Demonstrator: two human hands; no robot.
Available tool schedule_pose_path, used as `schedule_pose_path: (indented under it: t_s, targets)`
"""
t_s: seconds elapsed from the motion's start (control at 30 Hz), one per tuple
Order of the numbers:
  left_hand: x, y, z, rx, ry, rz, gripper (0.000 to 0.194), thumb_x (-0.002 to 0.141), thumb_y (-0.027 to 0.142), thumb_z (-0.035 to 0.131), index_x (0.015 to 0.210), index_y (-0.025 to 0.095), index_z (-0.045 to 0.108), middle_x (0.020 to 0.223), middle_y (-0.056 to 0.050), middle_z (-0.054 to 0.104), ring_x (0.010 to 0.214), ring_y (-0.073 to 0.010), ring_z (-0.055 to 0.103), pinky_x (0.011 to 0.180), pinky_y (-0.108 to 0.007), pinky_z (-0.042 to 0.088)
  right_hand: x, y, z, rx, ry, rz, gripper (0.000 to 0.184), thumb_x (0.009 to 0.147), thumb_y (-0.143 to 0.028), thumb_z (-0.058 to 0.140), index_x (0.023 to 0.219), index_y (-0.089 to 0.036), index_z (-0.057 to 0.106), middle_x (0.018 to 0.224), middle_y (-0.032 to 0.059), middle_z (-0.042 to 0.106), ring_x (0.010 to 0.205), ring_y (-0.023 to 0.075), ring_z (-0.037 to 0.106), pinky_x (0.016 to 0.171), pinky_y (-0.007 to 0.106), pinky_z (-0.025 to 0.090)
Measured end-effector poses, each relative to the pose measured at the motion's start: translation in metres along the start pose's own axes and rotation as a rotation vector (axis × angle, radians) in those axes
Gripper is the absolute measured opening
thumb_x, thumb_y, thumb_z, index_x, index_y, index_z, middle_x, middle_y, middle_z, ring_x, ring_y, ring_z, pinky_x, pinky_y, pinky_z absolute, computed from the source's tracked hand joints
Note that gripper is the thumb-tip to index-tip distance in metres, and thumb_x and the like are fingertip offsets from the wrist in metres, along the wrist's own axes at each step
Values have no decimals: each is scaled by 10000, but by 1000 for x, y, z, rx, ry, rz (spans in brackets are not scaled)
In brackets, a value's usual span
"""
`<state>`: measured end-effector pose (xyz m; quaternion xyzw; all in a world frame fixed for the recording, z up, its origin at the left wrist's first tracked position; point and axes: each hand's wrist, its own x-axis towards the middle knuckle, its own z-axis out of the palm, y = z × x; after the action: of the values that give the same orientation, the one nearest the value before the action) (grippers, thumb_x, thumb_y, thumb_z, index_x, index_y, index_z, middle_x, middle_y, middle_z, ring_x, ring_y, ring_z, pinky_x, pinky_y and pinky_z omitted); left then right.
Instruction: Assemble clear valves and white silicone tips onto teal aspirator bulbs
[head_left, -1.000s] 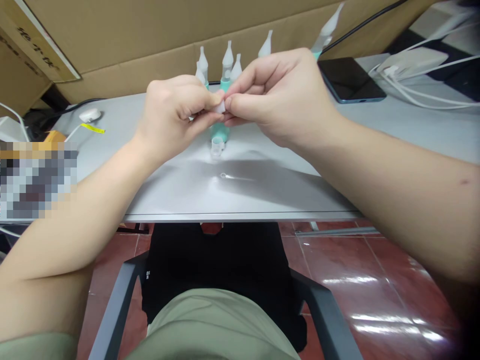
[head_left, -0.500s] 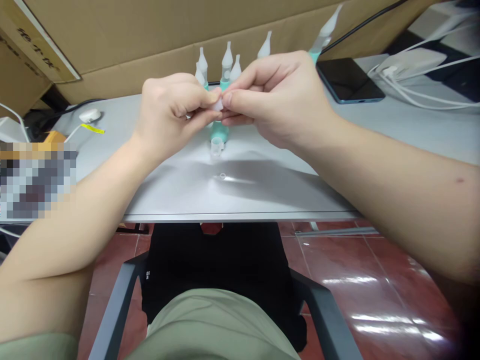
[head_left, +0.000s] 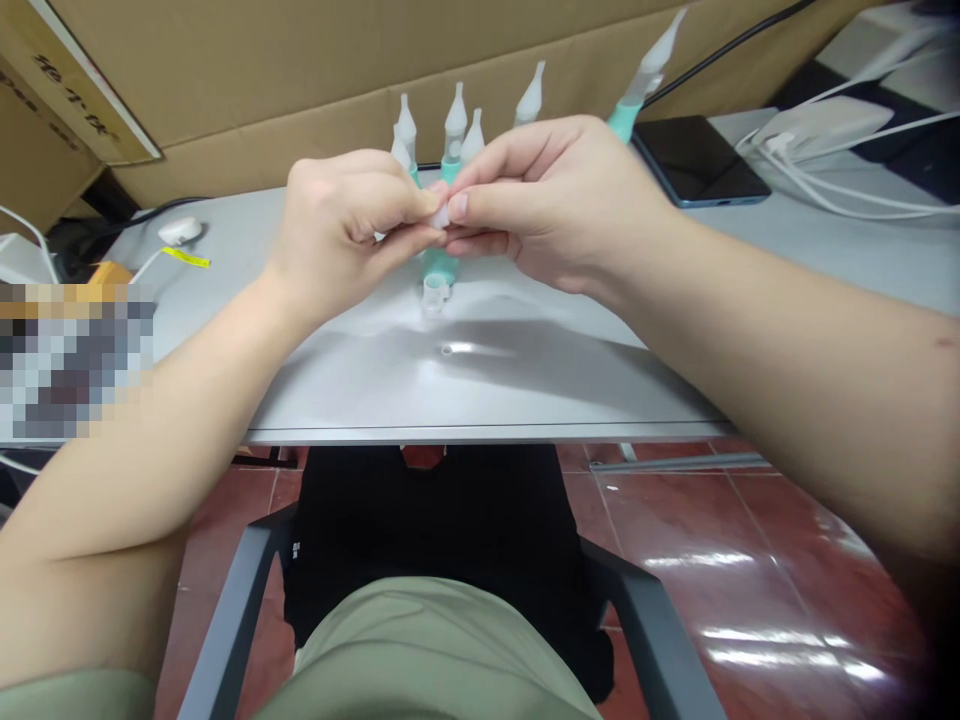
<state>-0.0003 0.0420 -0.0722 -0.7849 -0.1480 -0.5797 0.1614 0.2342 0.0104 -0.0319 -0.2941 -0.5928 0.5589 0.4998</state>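
My left hand (head_left: 352, 215) and my right hand (head_left: 532, 205) meet above the desk, fingertips pinched together on a small white translucent piece (head_left: 441, 215). Most of that piece is covered by the fingers, so its kind cannot be made out. Behind the hands stand several teal bottles with white pointed nozzles, one nozzle (head_left: 455, 115) near the middle and another (head_left: 530, 100) to its right. Just below the hands lies a teal part (head_left: 439, 265), and in front of it a clear plastic collar (head_left: 434, 293). A tiny clear ring (head_left: 447, 351) rests nearer the desk edge.
On the right of the grey desk (head_left: 360, 395) lie a black phone (head_left: 701, 160) and white cables (head_left: 817, 190). A teal bottle (head_left: 625, 118) leans beside the phone. A white plug (head_left: 180, 232) sits at left. Cardboard (head_left: 300, 90) walls the back.
Both hands keep their pinch on the small white piece. My right wrist and forearm have shifted slightly down and right, uncovering more of the teal bottle by the phone.
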Motion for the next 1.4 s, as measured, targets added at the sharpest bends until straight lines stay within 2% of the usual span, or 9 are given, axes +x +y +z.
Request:
schedule_pose_path:
  t_s: [0.17,0.3,0.47,0.53,0.7,0.97,1.1,1.23,1.4]
  targets:
    - [-1,-6,-1,-37,-53,16,364,1254,483,650,1074,331,928,891,-64,806,780,-252,731,755,-438,558,-3,1,3,-83,47,-98,252,914,-70,1066,837,-220,878,859,34,877,808,185,798,923,387,777]
    - [-3,-14,-3,-11,-48,-8,421,1267,540,634,1055,319,923,911,-84,813,799,-270,740,766,-459,590,-3,2,4,-61,43,-74,247,936,-25,1012,843,-212,880,885,47,903,829,188,821,944,390,776]
    - [0,-28,-14,67,-264,-44,370,1260,591,773,1050,332,932,913,-62,851,815,-253,777,786,-454,646,-4,-1,6,-45,64,-36,275,982,-6,1014,855,-208,877,874,39,886,832,194,850,959,385,788]
    - [1,-29,-17,124,-304,-66,378,1295,579,758,1073,327,930,946,-41,876,865,-222,797,823,-446,666,-5,-1,7,-36,59,-38,281,975,11,990,845,-217,889,868,28,889,830,186,845,939,363,784]
    - [2,-26,-16,62,-285,-29,508,1345,656,611,1102,335,920,964,-55,892,864,-232,822,795,-458,644,-4,3,7,-30,72,-73,287,965,-15,986,823,-240,878,849,4,883,814,177,812,930,361,785]
    - [2,-29,-14,67,-285,-30,531,1348,663,605,1079,331,919,930,-48,878,835,-215,785,763,-451,621,-5,0,6,-68,79,-41,321,877,-134,1091,728,-315,871,872,8,898,847,231,872,981,433,845]
    - [7,-23,-11,-45,-157,24,319,1257,556,771,1075,346,928,873,-37,851,758,-234,775,714,-425,570,-4,1,0,3,24,-13,284,816,-229,1197,800,-294,921,935,24,926,900,223,897,944,350,836]
    - [5,-15,-4,-74,-5,22,284,1212,464,742,1025,318,898,831,-40,799,738,-244,744,730,-435,548,0,4,-6,76,-25,30,321,770,-205,1246,900,-258,957,1029,47,955,1012,231,955,960,290,817]
    - [2,-21,-10,-9,-164,-21,347,1225,553,732,1046,335,934,909,-75,845,808,-279,783,772,-464,627,3,2,-3,58,6,87,294,850,-156,1204,863,-225,919,1005,68,944,949,218,957,977,297,814]
